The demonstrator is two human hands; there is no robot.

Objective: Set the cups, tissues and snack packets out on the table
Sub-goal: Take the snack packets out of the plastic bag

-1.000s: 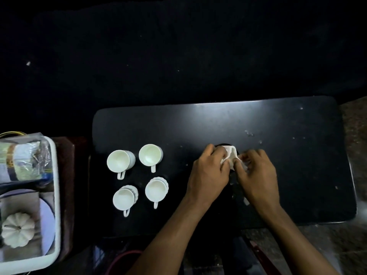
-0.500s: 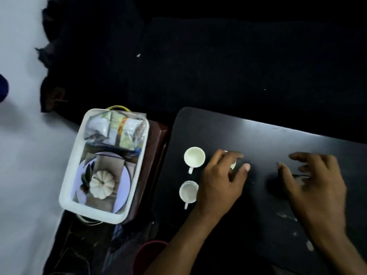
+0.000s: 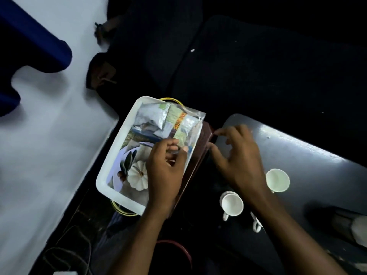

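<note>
Two bare hands work at the left end of a dark table (image 3: 309, 155), seen from above. The left hand (image 3: 165, 167) reaches into a white tray (image 3: 127, 133) beside the table, its fingers (image 3: 174, 144) pinched on the near edge of a clear snack packet (image 3: 178, 124) — a bag with silvery and green wrappers inside, lying across the tray's far end. A white pumpkin-shaped piece (image 3: 138, 176) sits on a pale plate (image 3: 123, 161) in the tray's near half. The right hand (image 3: 238, 161) hovers over the table's corner, fingers spread and curled, gripping nothing. Two white cups (image 3: 277, 180) stand upright on the table just beside that wrist — the nearer cup (image 3: 231, 204) shows its handle toward the camera. A further handle (image 3: 256, 225) pokes out from under the forearm. At the frame's right edge a dark holder with white tissue (image 3: 357, 227) is partly visible, blurred.
</note>
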